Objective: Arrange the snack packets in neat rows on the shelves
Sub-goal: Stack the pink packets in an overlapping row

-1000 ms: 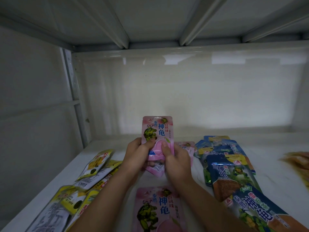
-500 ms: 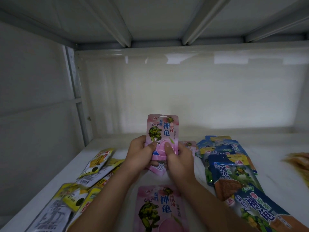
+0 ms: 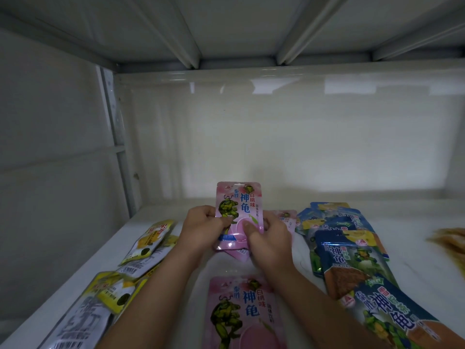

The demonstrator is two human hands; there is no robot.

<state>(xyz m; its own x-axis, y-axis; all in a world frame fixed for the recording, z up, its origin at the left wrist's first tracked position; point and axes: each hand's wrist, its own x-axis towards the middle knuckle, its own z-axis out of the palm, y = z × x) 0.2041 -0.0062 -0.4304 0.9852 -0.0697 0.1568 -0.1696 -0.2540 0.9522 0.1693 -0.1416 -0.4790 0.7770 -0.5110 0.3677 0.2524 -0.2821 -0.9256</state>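
Both hands, left [image 3: 201, 229] and right [image 3: 268, 239], pinch the upright pink packet [image 3: 239, 215] mid-shelf [image 3: 415, 250] by its lower edges: square it, then lay it far of the near pink packet [image 3: 241, 316].

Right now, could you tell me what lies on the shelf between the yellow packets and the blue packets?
In the head view, between the yellow packets and blue packets lie pink packets, both forearms crossing above.

White shelf [image 3: 377, 248], scattered snack packets [image 3: 241, 313]
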